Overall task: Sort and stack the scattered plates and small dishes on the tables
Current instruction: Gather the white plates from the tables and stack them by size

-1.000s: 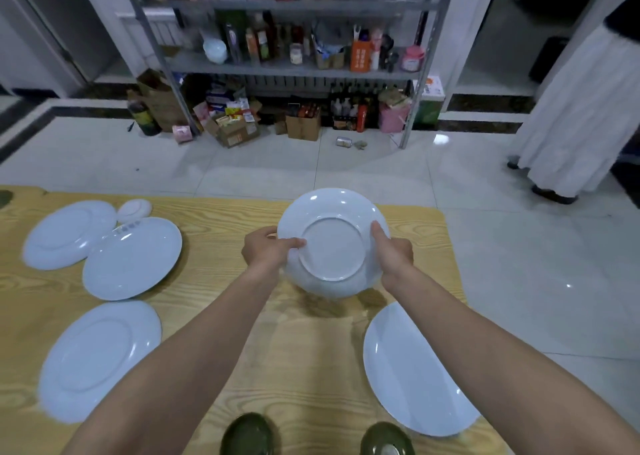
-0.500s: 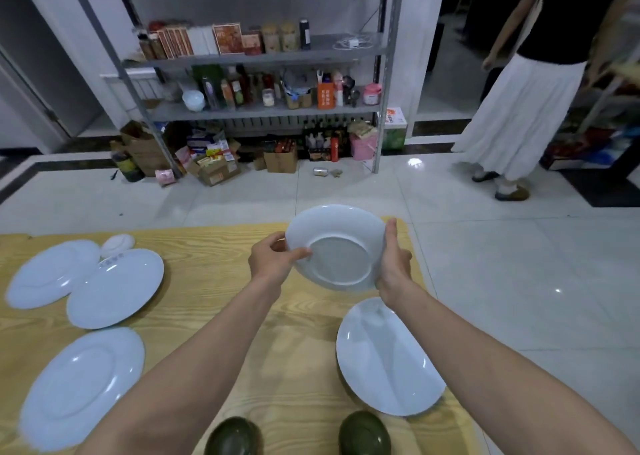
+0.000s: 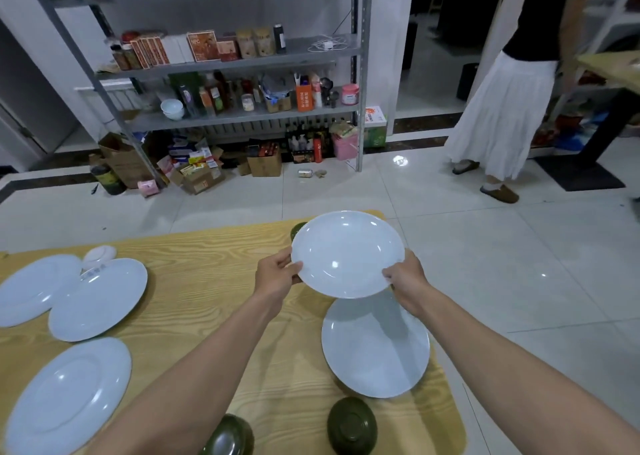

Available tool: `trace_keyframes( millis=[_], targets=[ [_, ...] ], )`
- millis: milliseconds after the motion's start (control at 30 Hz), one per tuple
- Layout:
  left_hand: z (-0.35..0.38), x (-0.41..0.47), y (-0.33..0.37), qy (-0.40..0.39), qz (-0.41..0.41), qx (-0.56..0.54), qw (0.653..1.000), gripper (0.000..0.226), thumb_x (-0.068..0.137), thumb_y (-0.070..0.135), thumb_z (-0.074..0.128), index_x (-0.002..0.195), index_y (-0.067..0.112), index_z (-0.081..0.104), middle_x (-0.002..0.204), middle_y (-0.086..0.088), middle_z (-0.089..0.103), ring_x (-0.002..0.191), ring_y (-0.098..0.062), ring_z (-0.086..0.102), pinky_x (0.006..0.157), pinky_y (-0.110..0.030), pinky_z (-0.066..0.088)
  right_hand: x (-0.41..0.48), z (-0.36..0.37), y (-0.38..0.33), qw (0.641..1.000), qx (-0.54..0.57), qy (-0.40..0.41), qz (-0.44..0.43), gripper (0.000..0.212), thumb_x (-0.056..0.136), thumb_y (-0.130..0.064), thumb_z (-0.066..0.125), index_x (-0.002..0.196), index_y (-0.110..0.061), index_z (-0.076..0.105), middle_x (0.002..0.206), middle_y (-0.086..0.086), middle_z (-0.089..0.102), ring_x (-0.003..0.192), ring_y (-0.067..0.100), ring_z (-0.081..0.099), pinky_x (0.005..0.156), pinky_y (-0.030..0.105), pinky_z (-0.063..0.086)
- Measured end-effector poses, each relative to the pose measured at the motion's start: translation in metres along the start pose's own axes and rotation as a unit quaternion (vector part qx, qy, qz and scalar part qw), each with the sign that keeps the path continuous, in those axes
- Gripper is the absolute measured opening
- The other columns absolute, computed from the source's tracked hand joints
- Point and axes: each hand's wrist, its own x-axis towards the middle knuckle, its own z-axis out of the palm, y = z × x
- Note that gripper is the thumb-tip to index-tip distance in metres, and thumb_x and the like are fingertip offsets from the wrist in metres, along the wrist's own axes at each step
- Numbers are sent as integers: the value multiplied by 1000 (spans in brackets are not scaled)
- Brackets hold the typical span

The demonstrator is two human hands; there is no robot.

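Both hands grip one glossy white round plate (image 3: pixel 346 253) at opposite sides of its rim. The left hand (image 3: pixel 277 276) has its thumb over the near-left edge, and the right hand (image 3: pixel 405 276) pinches the near-right edge. The plate is held face up, clear of the light wooden desk (image 3: pixel 207 281), above the desk's far right part. It partly overhangs a larger white oval plate (image 3: pixel 375 347) lying flat there. Three white plates (image 3: pixel 98 298) and a small white dish (image 3: pixel 100 255) lie at the left, and two dark green bowls (image 3: pixel 351 425) stand at the near edge.

Red carton (image 3: pixel 202 46), upper shelf (image 3: pixel 304 55): white capitals, apparently "HFC". Orange container (image 3: pixel 304 98), middle shelf (image 3: pixel 239 118): white characters, too small to read. Printed plate (image 3: pixel 104 302) on the desk (image 3: pixel 207 281): rim lettering, illegible.
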Motion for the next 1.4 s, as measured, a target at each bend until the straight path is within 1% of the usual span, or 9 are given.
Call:
trace_keyframes(
  millis=[100, 267, 433, 533, 833, 967, 1167, 1267, 1400],
  targets=[
    [7, -3, -8, 9, -4, 2, 1000, 48, 89, -8, 62, 134, 6, 58, 130, -3, 63, 107, -22, 67, 80, -35, 60, -9, -22, 9, 999, 20, -37, -2, 51, 84, 13, 59, 127, -14, 56, 118, 8, 65, 102, 32, 65, 64, 37, 58],
    [26, -11, -22, 1, -7, 16, 1000, 50, 90, -7, 63, 137, 8, 55, 131, 0, 62, 100, -18, 69, 74, -32, 60, -15, -53, 27, 991, 113, -50, 42, 63, 83, 18, 59, 136, -15, 53, 124, 13, 63, 101, 38, 67, 65, 45, 61],
    [46, -20, -41, -14, 6, 97, 995, 41, 93, 7, 63, 133, 15, 60, 126, 4, 65, 69, -17, 72, 65, -26, 57, -23, -77, 45, 984, 172, 27, 44, 65, 79, 22, 60, 136, -8, 53, 117, 15, 65, 95, 39, 68, 59, 43, 60],
    [48, -25, -60, -21, -3, 215, 976, 46, 91, 17, 66, 136, 15, 57, 133, 0, 61, 91, -15, 67, 88, -29, 52, -26, -86, 53, 975, 202, 73, 50, 69, 79, 23, 59, 140, -7, 50, 124, 16, 61, 100, 40, 64, 56, 40, 60],
    [42, -41, -109, -66, -15, 405, 912, 63, 88, 22, 69, 145, 11, 44, 144, -12, 47, 134, -30, 44, 105, -37, 39, -35, -96, 77, 959, 244, 129, 66, 74, 80, 21, 60, 145, -10, 45, 103, 2, 63, 83, 27, 69, 59, 39, 61],
    [40, -50, -127, -111, 5, 424, 899, 66, 83, 22, 72, 142, 16, 43, 132, -11, 50, 129, -30, 39, 93, -29, 33, -36, -92, 81, 962, 243, 113, 61, 72, 82, 20, 61, 145, -12, 47, 109, 4, 66, 77, 24, 72, 66, 42, 62],
    [42, -54, -146, -122, -27, 441, 889, 81, 88, 24, 70, 154, 16, 23, 134, -14, 44, 130, -31, 39, 102, -34, 33, -34, -80, 85, 962, 246, 101, 64, 75, 80, 19, 63, 145, -14, 47, 113, 7, 66, 73, 26, 75, 61, 38, 61],
    [43, -57, -144, -131, -25, 412, 901, 81, 88, 28, 69, 154, 20, 23, 140, -3, 47, 129, -27, 45, 99, -32, 36, -32, -75, 85, 964, 243, 90, 63, 75, 79, 19, 65, 144, -13, 48, 109, 4, 67, 77, 28, 75, 61, 39, 61],
    [43, -62, -132, -121, -50, 279, 951, 85, 53, 56, 64, 130, 56, 29, 109, 39, 48, 94, 6, 52, 76, -19, 41, -30, -71, 84, 966, 242, 71, 60, 75, 78, 18, 66, 144, -14, 49, 111, 9, 70, 82, 33, 74, 62, 40, 61]
  ],
)
